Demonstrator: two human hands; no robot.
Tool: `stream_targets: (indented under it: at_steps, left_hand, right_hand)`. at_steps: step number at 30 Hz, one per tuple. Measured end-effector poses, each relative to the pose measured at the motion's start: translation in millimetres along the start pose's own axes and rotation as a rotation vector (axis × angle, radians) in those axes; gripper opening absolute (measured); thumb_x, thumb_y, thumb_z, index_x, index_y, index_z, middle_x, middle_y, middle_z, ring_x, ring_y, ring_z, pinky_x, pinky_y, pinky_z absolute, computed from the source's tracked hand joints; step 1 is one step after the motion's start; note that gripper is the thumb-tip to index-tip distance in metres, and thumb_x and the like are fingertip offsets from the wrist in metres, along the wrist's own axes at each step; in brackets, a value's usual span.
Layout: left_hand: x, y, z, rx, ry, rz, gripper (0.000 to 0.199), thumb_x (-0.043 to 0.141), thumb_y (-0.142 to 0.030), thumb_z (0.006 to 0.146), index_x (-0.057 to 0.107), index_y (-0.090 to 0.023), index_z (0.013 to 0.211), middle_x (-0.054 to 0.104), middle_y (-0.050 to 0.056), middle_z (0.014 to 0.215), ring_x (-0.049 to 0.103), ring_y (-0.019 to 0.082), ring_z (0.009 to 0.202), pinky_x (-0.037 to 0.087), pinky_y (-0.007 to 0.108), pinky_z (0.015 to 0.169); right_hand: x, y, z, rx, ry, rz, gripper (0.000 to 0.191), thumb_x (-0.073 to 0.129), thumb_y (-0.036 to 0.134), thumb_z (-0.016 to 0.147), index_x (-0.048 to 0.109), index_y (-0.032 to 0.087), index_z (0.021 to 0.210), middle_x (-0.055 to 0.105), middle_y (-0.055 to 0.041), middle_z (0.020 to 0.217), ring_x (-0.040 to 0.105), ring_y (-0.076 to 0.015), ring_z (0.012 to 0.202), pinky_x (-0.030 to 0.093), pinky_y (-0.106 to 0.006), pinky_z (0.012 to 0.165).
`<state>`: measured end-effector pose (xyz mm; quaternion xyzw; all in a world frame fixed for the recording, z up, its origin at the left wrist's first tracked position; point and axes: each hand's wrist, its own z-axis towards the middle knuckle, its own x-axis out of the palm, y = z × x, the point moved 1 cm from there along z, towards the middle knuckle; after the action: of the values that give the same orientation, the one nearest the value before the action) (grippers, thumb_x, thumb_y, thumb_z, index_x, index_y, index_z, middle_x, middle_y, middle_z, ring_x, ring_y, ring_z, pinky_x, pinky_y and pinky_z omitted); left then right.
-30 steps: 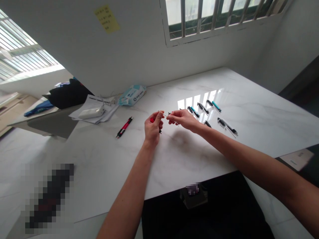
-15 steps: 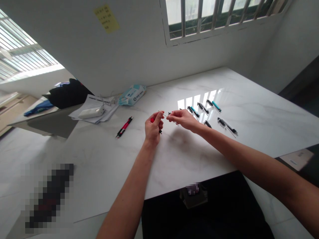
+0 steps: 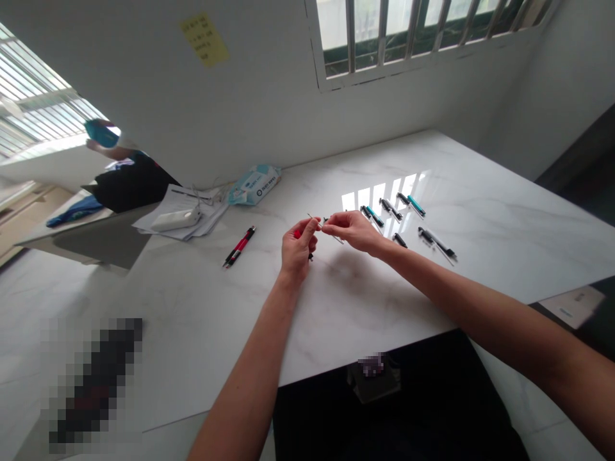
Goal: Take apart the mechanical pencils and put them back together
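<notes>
My left hand [image 3: 295, 251] is closed around a red pen barrel [image 3: 298, 234], mostly hidden in the palm; a small black end pokes out below the fingers. A thin pen refill [image 3: 312, 218] runs across the left thumb and index fingertips toward the right hand. My right hand [image 3: 354, 229] pinches at the refill's near end, its fingertips touching or almost touching the left ones. Below the right fingers another thin pale rod [image 3: 337, 239] shows partly. Whether it is held or lies on the table I cannot tell.
A red and black pen [image 3: 239, 247] lies left on the white table [image 3: 202, 333]. On the right are teal pen parts [image 3: 416, 205], black pen parts [image 3: 390, 208] and a white-barrelled one [image 3: 438, 244]. A wipes pack [image 3: 254, 184] and papers [image 3: 177, 232] lie by the wall.
My left hand has shifted slightly right, so the fingertips of both hands now meet. At the back left, a person's arm with a blue thing has come into view.
</notes>
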<state>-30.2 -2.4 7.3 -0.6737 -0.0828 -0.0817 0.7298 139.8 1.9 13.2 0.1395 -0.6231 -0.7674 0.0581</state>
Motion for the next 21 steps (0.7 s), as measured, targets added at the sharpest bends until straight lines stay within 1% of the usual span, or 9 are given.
stream_targets:
  at_steps: [5,8,21]
  left_hand:
    - [1.7,0.2,-1.7,-0.019,0.028,-0.002,0.036,0.089,-0.047,0.073,0.078,-0.017,0.09,0.06,-0.002,0.077,0.036,0.001,0.048,0.023,0.02,0.041]
    - [2.3,0.9,-2.3,-0.03,0.044,-0.003,0.035,0.089,-0.046,0.073,0.078,-0.016,0.089,0.058,-0.002,0.076,0.037,0.001,0.048,0.021,0.02,0.041]
    - [1.4,0.6,-1.6,-0.051,0.027,-0.016,0.037,0.09,-0.045,0.071,0.077,-0.016,0.09,0.055,-0.003,0.069,0.037,0.003,0.048,0.022,0.021,0.041]
  right_hand:
    - [-2.3,-2.2,2.0,-0.025,-0.016,-0.006,0.046,0.073,0.064,0.083,0.074,0.018,0.083,0.064,-0.0018,0.073,0.049,-0.0135,0.065,0.035,-0.029,0.059]
    - [-2.9,-3.0,2.8,-0.028,-0.017,-0.004,0.046,0.073,0.064,0.083,0.074,0.018,0.084,0.065,-0.0023,0.075,0.049,-0.0136,0.065,0.036,-0.029,0.059]
    - [0.1,-0.5,1.3,-0.032,-0.008,0.014,0.045,0.073,0.063,0.084,0.075,0.019,0.085,0.066,-0.0023,0.074,0.051,-0.0136,0.064,0.037,-0.03,0.059]
